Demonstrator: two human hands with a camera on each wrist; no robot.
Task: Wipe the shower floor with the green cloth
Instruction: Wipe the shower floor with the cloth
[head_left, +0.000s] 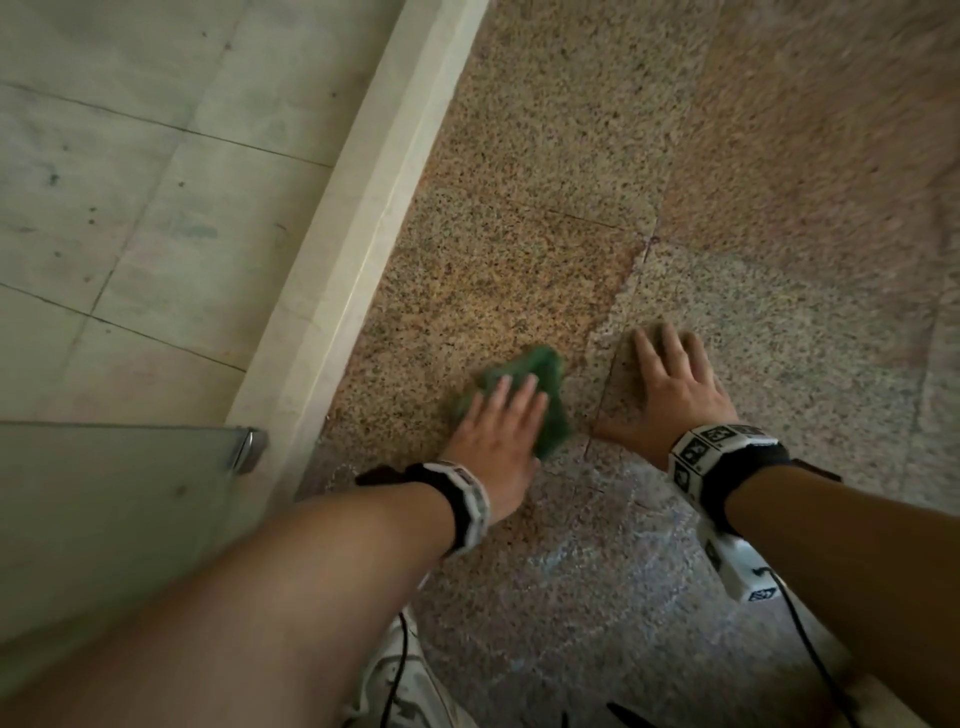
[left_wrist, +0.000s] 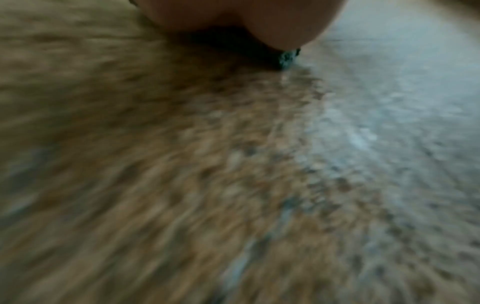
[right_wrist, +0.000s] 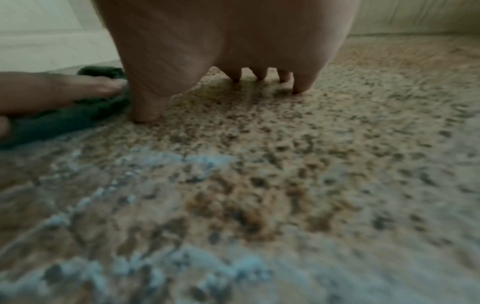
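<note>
Green cloth (head_left: 524, 395) lies bunched on the speckled shower floor (head_left: 519, 156), just right of the pale raised curb (head_left: 363, 223) that runs along the floor's left edge. The left hand (head_left: 498, 431) lies flat on top of it, fingers straight and slightly spread, pressing it down rather than gripping it; the cloth sticks out beyond the fingertips and along the thumb side. In the left wrist view only a small dark green edge of the cloth (left_wrist: 288, 57) shows under the palm, and that picture is smeared with blur.

Just to the right, the right hand (head_left: 670, 384) is planted on the bare floor, fingers extended and spread, holding nothing. From the right wrist view its fingertips (right_wrist: 301, 86) and thumb touch the stone, with the cloth (right_wrist: 78, 115) and the left hand's fingers (right_wrist: 78, 86) close beside the thumb.

Nearer the person the floor looks greyer and wet, with pale bluish streaks (right_wrist: 182, 160). Both wrists carry black bands with white marker blocks (head_left: 711, 452). Beyond the curb lie pale tiles (head_left: 130, 208), and a glass panel with a metal fitting (head_left: 249, 447) stands at the lower left. A white shoe (head_left: 405, 680) shows at the bottom edge.
</note>
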